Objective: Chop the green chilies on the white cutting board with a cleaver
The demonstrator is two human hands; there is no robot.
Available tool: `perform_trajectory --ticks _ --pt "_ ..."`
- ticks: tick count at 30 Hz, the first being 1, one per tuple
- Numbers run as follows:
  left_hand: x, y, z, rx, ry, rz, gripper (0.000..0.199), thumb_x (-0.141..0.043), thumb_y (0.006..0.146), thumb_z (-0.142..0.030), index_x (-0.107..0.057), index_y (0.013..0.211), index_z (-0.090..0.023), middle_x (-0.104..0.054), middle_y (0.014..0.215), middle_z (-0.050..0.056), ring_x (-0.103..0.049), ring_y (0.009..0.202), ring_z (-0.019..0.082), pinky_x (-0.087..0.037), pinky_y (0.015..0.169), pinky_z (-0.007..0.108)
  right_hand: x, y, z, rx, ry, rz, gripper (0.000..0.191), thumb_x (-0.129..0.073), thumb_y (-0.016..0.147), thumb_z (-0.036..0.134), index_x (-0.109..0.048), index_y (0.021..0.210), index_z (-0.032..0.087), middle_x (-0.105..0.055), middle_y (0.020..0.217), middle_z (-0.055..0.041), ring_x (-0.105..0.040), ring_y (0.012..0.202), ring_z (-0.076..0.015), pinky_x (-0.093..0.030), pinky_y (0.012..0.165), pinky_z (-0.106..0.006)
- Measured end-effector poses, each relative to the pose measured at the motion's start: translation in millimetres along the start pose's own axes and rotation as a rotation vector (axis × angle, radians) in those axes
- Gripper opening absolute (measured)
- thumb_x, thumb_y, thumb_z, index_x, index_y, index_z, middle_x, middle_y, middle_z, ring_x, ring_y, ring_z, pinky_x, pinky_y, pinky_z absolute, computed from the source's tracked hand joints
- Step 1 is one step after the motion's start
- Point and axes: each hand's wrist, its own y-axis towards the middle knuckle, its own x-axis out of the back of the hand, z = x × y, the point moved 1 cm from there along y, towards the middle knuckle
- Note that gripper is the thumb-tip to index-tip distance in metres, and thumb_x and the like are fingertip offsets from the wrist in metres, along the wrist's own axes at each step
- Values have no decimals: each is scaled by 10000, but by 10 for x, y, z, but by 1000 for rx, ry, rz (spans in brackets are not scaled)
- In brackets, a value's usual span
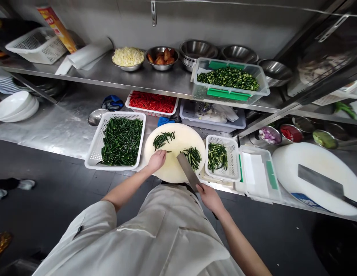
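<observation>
A round white cutting board [178, 136] lies at the counter's front edge. Over its left side, my left hand [157, 160] pinches a thin green chili [168, 151]. My right hand [210, 198] grips the handle of a cleaver [188, 170], its blade slanting across the board's right front part. Whole green chilies [163, 139] form a small pile at the back left of the board. Beside the blade sits a heap of cut green chilies [193, 157]. More whole chilies fill a white basket [88, 155] on the left; a smaller white basket [235, 153] on the right holds cut pieces.
Behind the board stand a basket of red chilies [152, 101] and a grey bin [185, 114]. A shelf [92, 74] above carries bowls and a clear tub of chopped greens [230, 78]. Another cleaver [319, 180] rests on a second board [293, 161] at right.
</observation>
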Motion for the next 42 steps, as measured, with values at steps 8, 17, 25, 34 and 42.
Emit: perform_trajectory --ticks 8,17,25,34,42 --pt "-114 49 -178 -49 -85 -21 237 -531 1052 -247 -723 1173 -178 -636 1137 114 -664 1014 230 -603 954 393 -52 93 181 -25 -66 7 366 -391 1141 368 -707 1119 184 -783 1107 -152 -726 1042 -277 -404 820 -306" --pt "-379 -360 -483 -422 -218 199 328 -442 1099 -257 -695 1303 -210 -709 1259 114 -670 1186 235 -596 1052 415 94 -89 257 -16 -134 58 383 -404 1134 401 -721 1038 211 -785 987 -136 -722 928 -286 -354 749 -314" --pt "-318 -296 -514 -416 -218 238 324 -409 1105 -251 -704 1222 -189 -710 1207 117 -653 1163 236 -581 1034 400 -50 221 337 -22 -35 33 333 -447 1118 346 -726 1127 166 -782 1087 -169 -713 1002 -282 -386 806 -315" --pt "162 200 -184 -164 52 19 276 -499 1057 -247 -710 1226 -190 -663 1194 152 -587 1147 309 -509 1025 501 -17 283 319 47 43 -86 383 -383 1130 373 -708 1063 182 -778 1033 -135 -711 975 -260 -395 782 -301" --pt "175 126 -26 -42 111 89 269 -496 1039 -182 -709 1203 -200 -631 1175 131 -606 1105 279 -544 1013 455 0 14 1 37 -71 74 387 -399 1132 391 -699 989 192 -774 1037 -126 -709 973 -255 -374 775 -296"
